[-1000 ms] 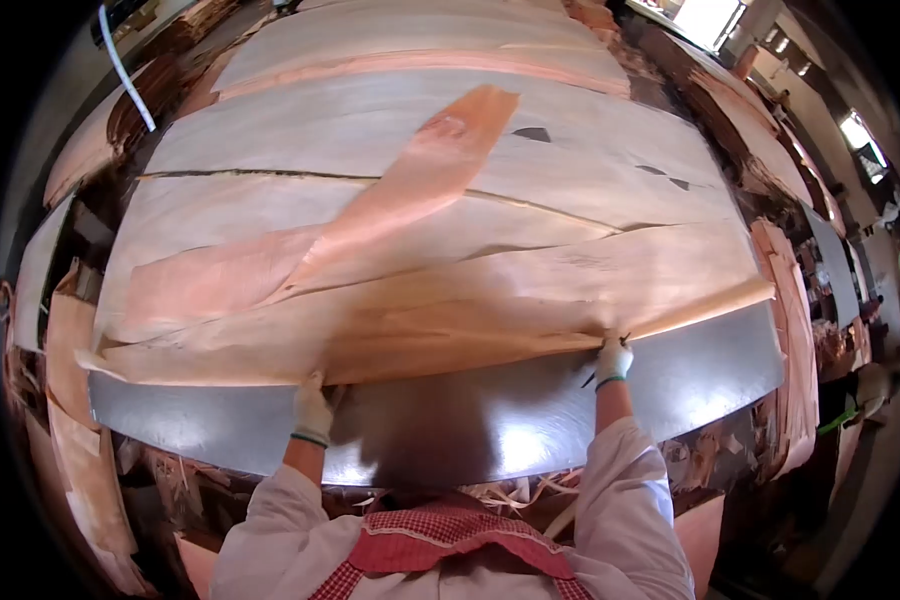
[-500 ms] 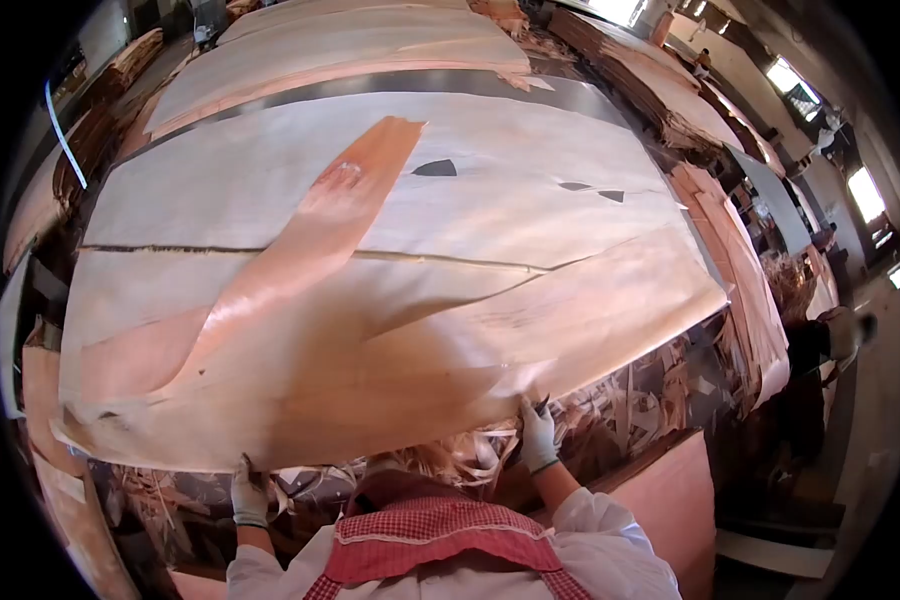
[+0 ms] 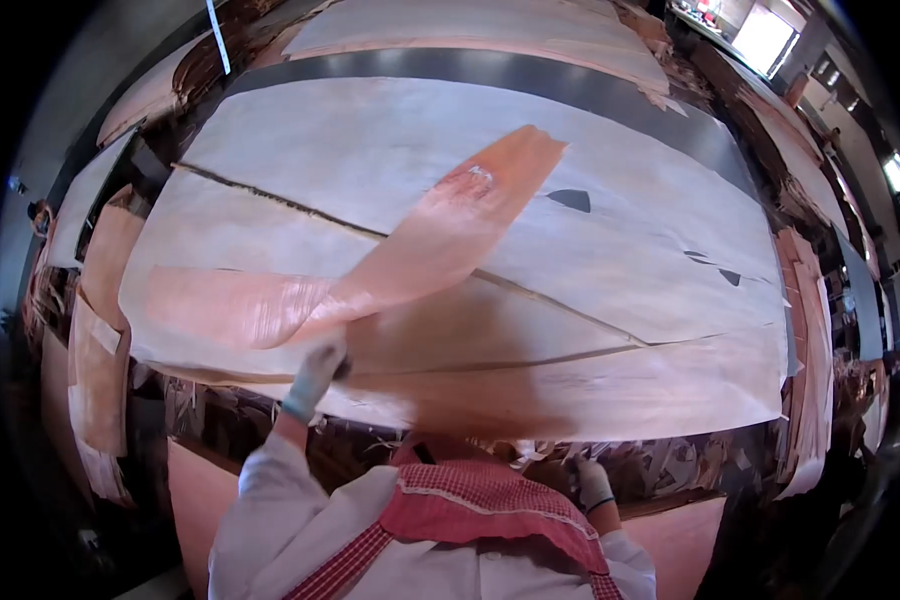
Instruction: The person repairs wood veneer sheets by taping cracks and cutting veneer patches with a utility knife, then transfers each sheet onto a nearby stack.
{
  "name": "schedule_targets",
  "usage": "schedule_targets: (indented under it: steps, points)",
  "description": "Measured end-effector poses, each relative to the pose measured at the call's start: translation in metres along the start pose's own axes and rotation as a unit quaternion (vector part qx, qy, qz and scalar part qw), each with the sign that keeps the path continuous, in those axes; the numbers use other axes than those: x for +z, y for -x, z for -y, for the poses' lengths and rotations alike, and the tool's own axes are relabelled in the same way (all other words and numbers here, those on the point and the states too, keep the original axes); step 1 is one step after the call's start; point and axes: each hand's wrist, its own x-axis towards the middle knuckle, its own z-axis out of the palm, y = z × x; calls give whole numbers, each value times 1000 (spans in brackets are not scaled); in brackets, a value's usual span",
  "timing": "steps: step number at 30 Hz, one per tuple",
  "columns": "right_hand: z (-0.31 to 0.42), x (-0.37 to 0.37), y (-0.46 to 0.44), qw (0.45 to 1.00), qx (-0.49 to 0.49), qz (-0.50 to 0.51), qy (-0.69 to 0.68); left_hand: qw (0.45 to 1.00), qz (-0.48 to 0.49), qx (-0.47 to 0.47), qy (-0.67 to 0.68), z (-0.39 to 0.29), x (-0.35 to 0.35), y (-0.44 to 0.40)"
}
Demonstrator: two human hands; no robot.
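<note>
A large pale wood veneer sheet lies before me, with a long dark-edged split and a few small holes. On it rests a folded, orange-pink veneer strip, one leg slanting up to the right and the other lying left. My left hand, in a light glove with bare dark fingertips, is over the sheet's near edge, just below the strip's fold. Its fingers are blurred, and whether it touches the strip is unclear. Below the near edge, apart from the sheet, my gloved right hand has loosely bent fingers with nothing visible in them.
A dark metal surface shows past the sheet's far edge. Veneer stacks stand beyond it and at the right. Torn veneer scraps fill the space under the near edge. Pinkish boards stand close to my body.
Both hands have left the sheet's near edge: the left moved up over the sheet toward the strip, the right dropped below the edge. The near edge lies flatter, and the view has turned.
</note>
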Motion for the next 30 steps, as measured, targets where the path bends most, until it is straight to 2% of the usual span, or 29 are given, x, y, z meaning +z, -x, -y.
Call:
schedule_targets:
  steps: [1,2,3,4,5,6,8,9,11,12,13,14,15,17,19,22,23,25,27,28,29,30]
  points:
    - [46,15,26,999,16,-30,-22,974,-7,-136,182,-34,4,-35]
    - [49,21,5,989,-97,-107,10,991,-30,-101,80,-35,5,-69]
    - [48,22,-27,955,-244,-161,46,994,-92,12,-60,-35,10,-102]
    - [84,27,-21,971,-189,-144,36,985,-105,15,-134,-17,17,-140]
    - [109,30,-31,957,-224,-148,110,972,-112,23,-207,-3,26,-171]
    - [140,44,-29,956,-250,-127,86,979,-42,-21,-198,-13,24,-185]
    - [194,69,-42,921,-338,-145,132,974,102,-100,-177,-43,25,-221]
    - [219,82,-47,915,-352,-142,139,962,170,-172,-125,-26,28,-242]
    - [249,99,-51,917,-331,-163,153,940,294,-171,0,-34,24,-250]
    - [256,105,-67,934,-293,-140,151,947,266,-180,-6,-66,20,-250]
    - [259,107,-80,897,-363,-150,203,954,238,-185,-13,-107,11,-245]
    - [272,115,-68,875,-387,-183,227,958,235,-160,31,-123,4,-247]
    - [281,114,-66,848,-378,-209,306,959,236,-136,75,-133,-9,-253]
    - [280,98,-67,822,-368,-239,363,977,211,11,0,-153,-35,-271]
    - [265,69,-74,796,-338,-252,433,958,135,229,-107,-173,-57,-300]
    - [243,45,-42,793,-275,-293,457,979,31,179,-93,-232,-76,-330]
    - [234,38,-34,799,-288,-290,442,980,-9,176,-88,-254,-71,-350]
    - [218,30,-17,827,-264,-306,390,927,-101,326,-154,-287,-53,-387]
    - [204,19,-9,849,-256,-319,334,839,-206,415,-285,-347,-15,-403]
    - [191,12,-7,857,-259,-325,305,809,-272,435,-287,-360,10,-424]
    - [179,5,-4,863,-262,-331,276,819,-296,408,-274,-394,51,-411]
    - [168,-3,-2,868,-255,-334,263,806,-293,441,-264,-425,95,-392]
